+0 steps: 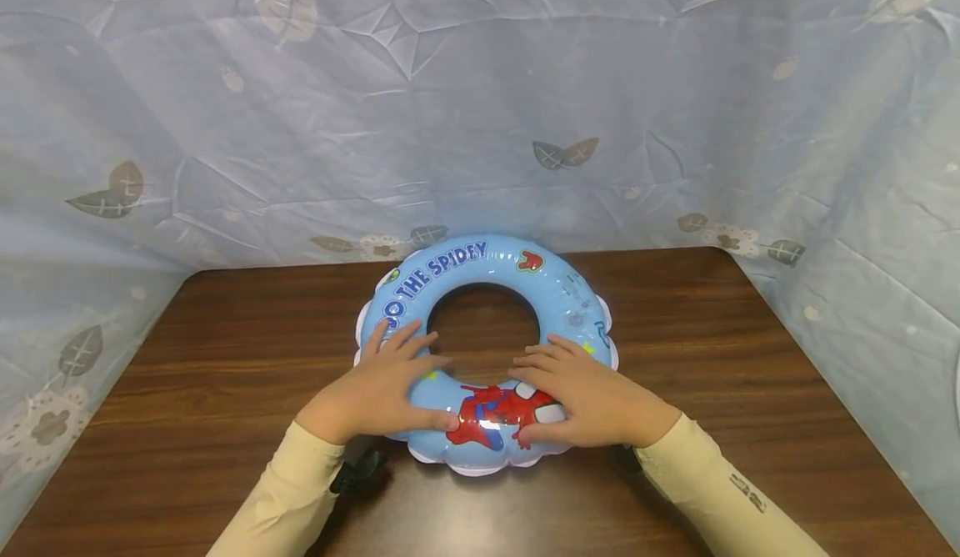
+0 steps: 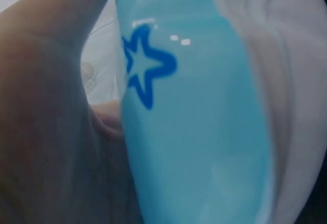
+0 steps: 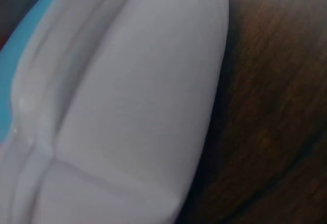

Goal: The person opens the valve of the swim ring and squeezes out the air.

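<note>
Head view, near to far: pale sleeves (image 1: 288,486), a black device (image 1: 360,472) under the left wrist. Left hand (image 1: 386,386) laid on the ring (image 1: 502,258), fingers spread, thumb out toward the printed figure (image 1: 483,417); right hand (image 1: 592,398) on the opposite side, fingers extended, thumb apart. Both well open, touching, neither gripping. Ring lies flat mid-table, its far edge near the cloth (image 1: 465,123); lettering (image 1: 442,267) on the far left. Left wrist view adds a blue star outline (image 2: 166,64) on the ring's side, hidden from above. Right wrist view gives the white scalloped edge (image 3: 143,96) large, dark table (image 3: 265,106) just beside; that hand's fingers cannot be made out there.
</note>
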Action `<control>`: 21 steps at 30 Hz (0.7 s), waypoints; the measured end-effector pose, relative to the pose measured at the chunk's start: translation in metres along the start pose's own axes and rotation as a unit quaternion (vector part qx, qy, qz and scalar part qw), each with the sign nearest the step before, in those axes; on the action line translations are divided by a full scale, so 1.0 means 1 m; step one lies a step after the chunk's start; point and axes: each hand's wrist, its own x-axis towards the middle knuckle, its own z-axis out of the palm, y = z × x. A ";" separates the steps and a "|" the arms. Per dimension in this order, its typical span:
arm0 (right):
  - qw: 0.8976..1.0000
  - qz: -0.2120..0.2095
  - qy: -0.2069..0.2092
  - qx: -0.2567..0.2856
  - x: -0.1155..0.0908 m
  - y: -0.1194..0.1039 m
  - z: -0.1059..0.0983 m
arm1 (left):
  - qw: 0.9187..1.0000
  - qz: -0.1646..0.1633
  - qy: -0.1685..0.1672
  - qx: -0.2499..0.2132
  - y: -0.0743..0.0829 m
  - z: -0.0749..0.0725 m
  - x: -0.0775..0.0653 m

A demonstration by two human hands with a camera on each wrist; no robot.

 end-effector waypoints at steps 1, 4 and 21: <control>1.000 0.002 -0.002 0.000 0.000 0.000 0.000 | 1.000 -0.001 0.000 -0.002 0.001 0.000 0.000; 1.000 0.002 -0.005 0.002 0.000 0.000 0.001 | 1.000 0.002 0.000 0.000 0.002 0.000 0.001; 1.000 0.016 -0.021 0.012 0.000 0.000 0.003 | 0.999 0.034 -0.024 -0.011 0.012 0.005 0.005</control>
